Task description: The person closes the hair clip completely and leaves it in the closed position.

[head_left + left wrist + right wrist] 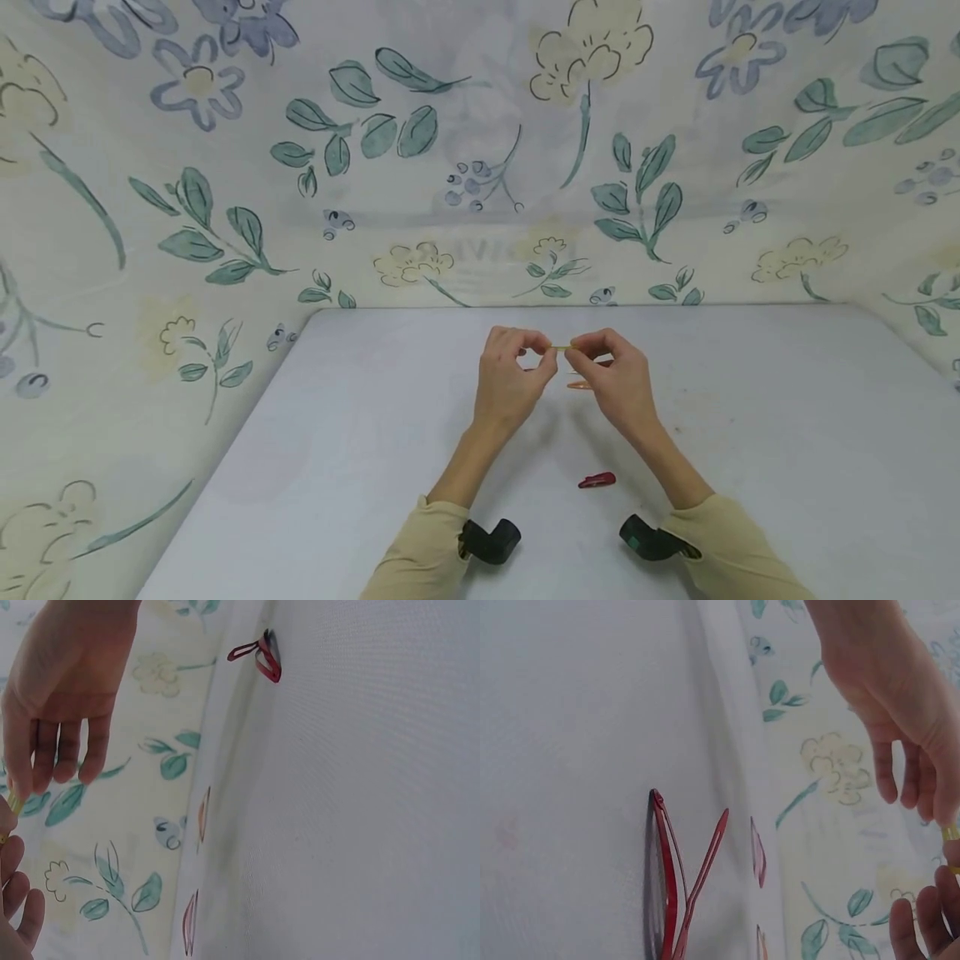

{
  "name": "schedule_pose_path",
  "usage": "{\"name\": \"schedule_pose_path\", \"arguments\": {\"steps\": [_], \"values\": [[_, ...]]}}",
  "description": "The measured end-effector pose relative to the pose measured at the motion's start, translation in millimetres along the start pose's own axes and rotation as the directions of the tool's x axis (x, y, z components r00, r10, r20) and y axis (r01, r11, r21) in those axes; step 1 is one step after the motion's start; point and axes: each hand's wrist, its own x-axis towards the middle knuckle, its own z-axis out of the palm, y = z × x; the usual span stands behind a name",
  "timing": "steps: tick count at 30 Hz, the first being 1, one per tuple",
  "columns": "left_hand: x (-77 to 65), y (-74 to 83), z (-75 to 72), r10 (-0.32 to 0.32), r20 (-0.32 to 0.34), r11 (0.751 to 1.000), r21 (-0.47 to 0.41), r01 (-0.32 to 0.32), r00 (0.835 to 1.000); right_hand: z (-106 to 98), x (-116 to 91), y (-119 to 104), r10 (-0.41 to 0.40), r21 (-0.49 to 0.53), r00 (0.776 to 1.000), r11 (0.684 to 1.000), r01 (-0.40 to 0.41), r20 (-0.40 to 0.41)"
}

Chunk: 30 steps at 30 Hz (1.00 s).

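A small yellow hair clip (561, 348) is held up above the far part of the table, stretched between both hands. My left hand (510, 375) pinches its left end between thumb and forefinger. At the other end, my right hand (621, 379) pinches it the same way. The right wrist view shows the yellow clip (950, 834) at the image edge, partly hidden by fingertips. An orange hair clip (577, 385) lies on the table behind the hands. Nearer to me is a red snap hair clip (597, 480), its two parts spread apart in the right wrist view.
A pinkish-red clip (190, 922) lies near the table's back edge, mostly covered by my left hand in the head view. The white table (360, 433) meets a flower-patterned cloth (480, 242) behind. Black wrist devices (491, 542) sit below both forearms.
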Motion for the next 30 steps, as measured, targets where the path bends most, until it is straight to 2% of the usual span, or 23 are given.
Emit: {"name": "schedule_pose_path", "arguments": {"steps": [30], "values": [[-5.6,2.7,-7.0,-0.024,-0.004,1.0,0.017,0.024,1.0,7.2,-6.2,-2.0,-0.003,0.0,1.0,1.0,0.003,-0.009]]}}
